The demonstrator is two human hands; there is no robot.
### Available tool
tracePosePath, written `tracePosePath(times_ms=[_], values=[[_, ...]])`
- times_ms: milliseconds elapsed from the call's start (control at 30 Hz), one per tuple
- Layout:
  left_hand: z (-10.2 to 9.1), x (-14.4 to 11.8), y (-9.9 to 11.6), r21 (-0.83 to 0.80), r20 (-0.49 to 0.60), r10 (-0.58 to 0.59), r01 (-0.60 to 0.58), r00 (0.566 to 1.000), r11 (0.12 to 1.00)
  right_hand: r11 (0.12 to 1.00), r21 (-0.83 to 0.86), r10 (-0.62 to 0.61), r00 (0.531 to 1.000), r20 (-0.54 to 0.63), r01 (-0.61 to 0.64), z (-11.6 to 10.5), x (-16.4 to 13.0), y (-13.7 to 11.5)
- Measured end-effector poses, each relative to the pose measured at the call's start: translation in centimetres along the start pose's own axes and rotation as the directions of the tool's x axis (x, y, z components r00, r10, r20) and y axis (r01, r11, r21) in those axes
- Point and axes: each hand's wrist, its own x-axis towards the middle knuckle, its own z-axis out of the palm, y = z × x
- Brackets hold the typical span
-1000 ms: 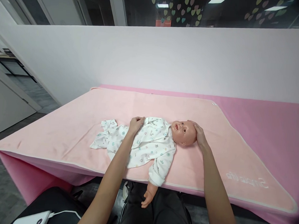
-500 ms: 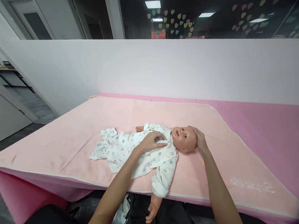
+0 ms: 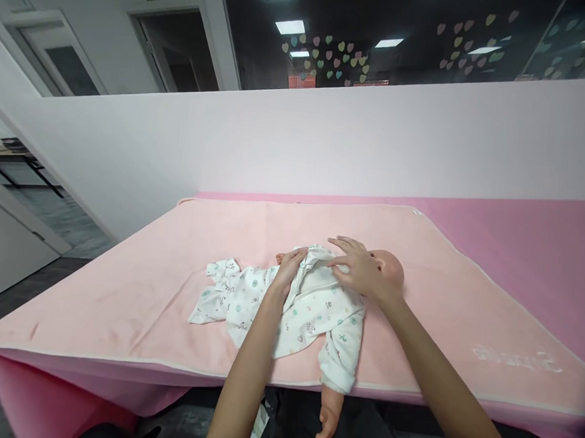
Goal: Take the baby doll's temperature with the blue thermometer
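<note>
Peach mat [image 3: 116, 300], doll's arm [image 3: 331, 403] beyond near edge

Under the left hand [image 3: 290, 268], the doll's garment [image 3: 311, 322] is seen as soft, matt cloth with fine creases. By the right hand [image 3: 358, 267], the doll's head [image 3: 393, 266] is finished in smooth plastic with a faint sheen, while below both hands a matt cloth blanket [image 3: 116, 300] (lightly wrinkled) is spread; beyond them, a smooth, matt wall [image 3: 328, 141] is topped by glossy dark glass [image 3: 412, 14].
</note>
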Motion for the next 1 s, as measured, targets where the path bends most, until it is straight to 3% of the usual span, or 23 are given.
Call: tracePosePath(times_ms=[100,267,533,600,667,700,767,800,867,933,1000], values=[[0.0,0.0,-0.1,-0.092,0.026,0.012,-0.01,1.0,0.996,0.979,-0.197,-0.012,0.982,0.19,0.05,1.7,2.5,-1.8],[-0.2,0.3,-0.3,-0.136,0.015,0.034,-0.031,0.999,0.99,0.893,-0.449,0.054,0.988,0.143,0.016,4.2,3.2,-1.6],[-0.5,0.7,-0.6,-0.137,-0.002,0.037,-0.037,0.999,0.99,0.894,-0.448,0.058,0.984,0.169,0.024,2.0,1.4,-1.5],[-0.4,0.7,-0.6,-0.092,-0.024,0.058,-0.06,0.998,0.994,0.938,-0.341,0.096,0.99,0.104,-0.055,0.6,0.9,-1.2],[-0.1,0.4,-0.4,0.033,-0.041,0.127,-0.126,0.991,0.991,0.971,-0.118,0.201,0.978,-0.057,-0.207,-1.2,0.3,-0.8],[0.1,0.2,-0.3,0.127,-0.025,0.171,-0.167,0.985,0.978,0.959,0.037,0.285,0.944,-0.164,-0.282,-2.3,-0.1,-0.7],[0.7,-0.4,-0.2,0.347,0.085,0.244,-0.258,0.966,0.902,0.862,0.375,0.471,0.814,-0.339,-0.342,-4.7,-0.8,-0.7],[1.0,-0.8,-0.2,0.451,0.165,0.261,-0.308,0.951,0.838,0.794,0.516,0.545,0.753,-0.37,-0.321,-5.8,-1.0,-0.9],[1.7,-1.6,-0.1,0.603,0.305,0.265,-0.401,0.915,0.69,0.682,0.687,0.62,0.696,-0.362,-0.25,-7.8,-1.4,-1.6],[2.2,-2.1,0.0,0.664,0.392,0.258,-0.466,0.883,0.584,0.638,0.74,0.628,0.699,-0.342,-0.211,-9.3,-1.7,-2.3],[2.4,-2.5,0.1,0.668,0.433,0.245,-0.491,0.868,0.559,0.637,0.741,0.631,0.696,-0.342,-0.213,-10.0,-2.3,-2.8]])
